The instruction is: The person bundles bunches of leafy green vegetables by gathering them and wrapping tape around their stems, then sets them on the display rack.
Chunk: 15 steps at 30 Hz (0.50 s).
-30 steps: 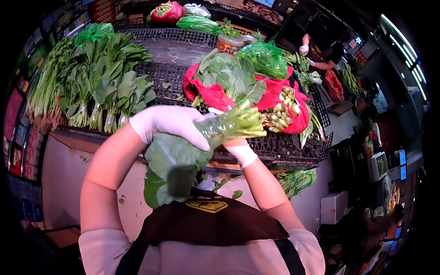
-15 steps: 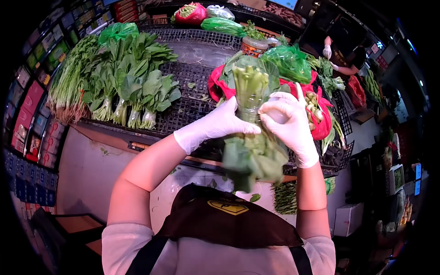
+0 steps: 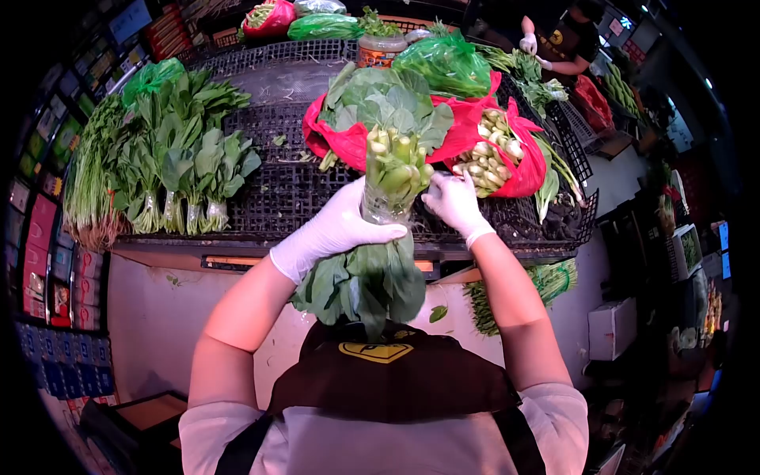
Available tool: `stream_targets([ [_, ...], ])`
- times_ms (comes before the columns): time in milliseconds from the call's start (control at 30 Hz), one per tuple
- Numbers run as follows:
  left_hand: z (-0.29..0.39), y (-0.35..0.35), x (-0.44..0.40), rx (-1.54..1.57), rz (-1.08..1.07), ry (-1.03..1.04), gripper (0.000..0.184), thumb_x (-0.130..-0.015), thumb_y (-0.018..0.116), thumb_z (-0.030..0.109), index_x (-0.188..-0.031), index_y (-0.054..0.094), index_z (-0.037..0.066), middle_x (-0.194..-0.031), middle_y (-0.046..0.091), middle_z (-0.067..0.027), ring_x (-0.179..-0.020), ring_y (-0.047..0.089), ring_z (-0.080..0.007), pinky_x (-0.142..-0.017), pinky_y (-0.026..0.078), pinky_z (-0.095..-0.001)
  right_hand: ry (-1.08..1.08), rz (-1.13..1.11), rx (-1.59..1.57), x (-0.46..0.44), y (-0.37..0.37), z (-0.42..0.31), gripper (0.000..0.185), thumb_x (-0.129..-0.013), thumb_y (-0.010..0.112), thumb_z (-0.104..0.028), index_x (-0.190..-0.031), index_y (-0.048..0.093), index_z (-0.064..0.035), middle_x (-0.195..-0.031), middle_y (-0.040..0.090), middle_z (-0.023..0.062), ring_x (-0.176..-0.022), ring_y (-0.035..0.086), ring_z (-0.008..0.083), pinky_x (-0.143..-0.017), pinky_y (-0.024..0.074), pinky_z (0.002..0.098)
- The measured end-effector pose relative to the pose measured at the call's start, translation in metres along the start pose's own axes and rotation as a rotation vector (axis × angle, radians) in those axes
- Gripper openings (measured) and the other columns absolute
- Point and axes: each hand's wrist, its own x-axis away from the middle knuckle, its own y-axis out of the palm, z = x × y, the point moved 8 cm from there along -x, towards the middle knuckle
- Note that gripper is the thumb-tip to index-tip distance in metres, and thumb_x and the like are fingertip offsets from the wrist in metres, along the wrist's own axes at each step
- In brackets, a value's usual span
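My left hand (image 3: 340, 226), in a white glove, is wrapped round a bunch of leafy greens (image 3: 372, 277). The bunch is held upright with its stem ends up and leaves hanging down, and clear wrap circles the stems. My right hand (image 3: 455, 202), also gloved, is at the right side of the stems with its fingers pinched together; what lies between them is too small to make out. Behind the bunch, more leafy greens (image 3: 380, 103) lie in a red bag (image 3: 323, 138). A second red bag (image 3: 526, 170) to the right holds pale stems (image 3: 489, 154).
Wrapped bunches of greens (image 3: 186, 166) stand at the left of the black crate-top stand (image 3: 277, 190). A green bag (image 3: 447, 67) and a jar (image 3: 380, 51) are at the back. A co-worker (image 3: 566, 43) handles greens at the upper right.
The bunch has turned from lying sideways to upright, stems up. My right hand has come round to its right side and now sits slightly lower, fingers pinched. The view has shifted.
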Motion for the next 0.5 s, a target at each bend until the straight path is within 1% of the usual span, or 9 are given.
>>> stream_targets([
  [100, -0.003, -0.004, -0.008, -0.488, 0.043, 0.026, 0.055, -0.067, 0.076, 0.011, -0.117, 0.053, 0.003, -0.107, 0.061, -0.0100, -0.104, 0.058, -0.0238, -0.099, 0.041, -0.0329, -0.083, 0.043, 0.146, 0.027, 0.055, 0.041, 0.031, -0.074, 0.071, -0.034, -0.100, 0.066, -0.0184, -0.083, 0.068, 0.0040, -0.093, 0.063, 0.0236, -0.104, 0.0276, 0.0534],
  [133, 0.007, 0.001, -0.006, -1.061, 0.013, 0.281, 0.057, -0.061, 0.078, 0.013, -0.114, 0.056, 0.007, -0.108, 0.061, -0.0075, -0.106, 0.058, -0.0248, -0.105, 0.036, -0.0409, -0.110, 0.039, 0.205, 0.035, 0.070, 0.052, 0.033, -0.074, 0.071, -0.035, -0.102, 0.067, -0.0183, -0.083, 0.068, 0.0045, -0.094, 0.063, 0.0238, -0.104, 0.0271, 0.0533],
  [167, 0.005, 0.006, -0.003, -1.182, -0.006, 0.406, 0.041, -0.065, 0.072, 0.013, -0.104, 0.059, 0.011, -0.104, 0.061, -0.0056, -0.108, 0.055, -0.0259, -0.109, 0.029, -0.0475, -0.141, 0.035, 0.264, 0.040, 0.078, 0.058, 0.035, -0.074, 0.070, -0.036, -0.104, 0.068, -0.0182, -0.083, 0.069, 0.0050, -0.094, 0.063, 0.0241, -0.105, 0.0266, 0.0533],
  [200, 0.003, 0.014, -0.001, -1.412, -0.044, 0.443, 0.033, -0.068, 0.068, 0.014, -0.100, 0.060, 0.012, -0.102, 0.061, -0.0040, -0.109, 0.055, -0.0224, -0.110, 0.028, -0.0485, -0.073, -0.129, 0.322, 0.039, 0.078, 0.057, 0.037, -0.076, 0.068, -0.037, -0.107, 0.068, -0.0167, -0.082, 0.069, 0.0083, -0.094, 0.063, 0.0236, -0.105, 0.0252, 0.0540],
  [233, 0.001, 0.022, 0.000, -1.644, -0.089, 0.470, 0.026, -0.071, 0.064, 0.014, -0.096, 0.060, 0.014, -0.100, 0.061, -0.0024, -0.111, 0.054, -0.0188, -0.110, 0.027, -0.0495, 0.005, -0.242, 0.224, 0.034, 0.052, 0.042, 0.037, -0.080, 0.066, -0.038, -0.107, 0.068, -0.0129, -0.080, 0.069, 0.0125, -0.096, 0.063, 0.0261, -0.104, 0.0310, 0.0486],
  [300, 0.004, 0.029, 0.003, -1.758, -0.163, 0.511, 0.020, -0.073, 0.058, 0.015, -0.093, 0.062, 0.014, -0.108, 0.059, -0.0036, -0.119, 0.048, -0.0204, -0.112, 0.025, -0.0491, 0.201, -0.239, -0.282, 0.016, -0.002, 0.009, 0.039, -0.084, 0.064, -0.035, -0.110, 0.065, -0.0058, -0.088, 0.069, 0.0123, -0.096, 0.063, 0.0225, -0.099, 0.0387, 0.0374],
  [367, 0.005, 0.032, 0.001, -1.732, -0.228, 0.571, 0.018, -0.074, 0.057, 0.015, -0.091, 0.062, 0.012, -0.120, 0.057, -0.0071, -0.124, 0.045, -0.0235, -0.112, 0.026, -0.0468, 0.093, -0.547, -1.221, 0.007, -0.005, -0.041, 0.039, -0.086, 0.063, -0.029, -0.113, 0.061, -0.0003, -0.098, 0.067, 0.0066, -0.097, 0.060, 0.0163, -0.092, 0.0429, 0.0281],
  [433, 0.015, 0.029, -0.005, -1.636, -0.167, 0.675, 0.021, -0.075, 0.057, 0.016, -0.095, 0.061, 0.010, -0.131, 0.052, -0.0094, -0.129, 0.041, -0.0248, -0.112, 0.027, -0.0443, -0.005, -0.966, -1.273, 0.022, 0.003, -0.086, 0.041, -0.084, 0.063, -0.016, -0.119, 0.055, 0.0035, -0.104, 0.063, 0.0055, -0.102, 0.055, 0.0135, -0.092, 0.0437, 0.0283],
  [500, 0.032, 0.020, -0.010, -1.548, -0.125, 0.759, 0.035, -0.077, 0.056, 0.017, -0.112, 0.055, 0.011, -0.139, 0.044, -0.0097, -0.129, 0.041, -0.0267, -0.110, 0.030, -0.0428, 0.198, -0.671, -1.589, 0.014, 0.014, -0.102, 0.044, -0.079, 0.066, -0.007, -0.119, 0.054, 0.0041, -0.105, 0.064, 0.0077, -0.101, 0.058, 0.0154, -0.091, 0.0452, 0.0296],
])
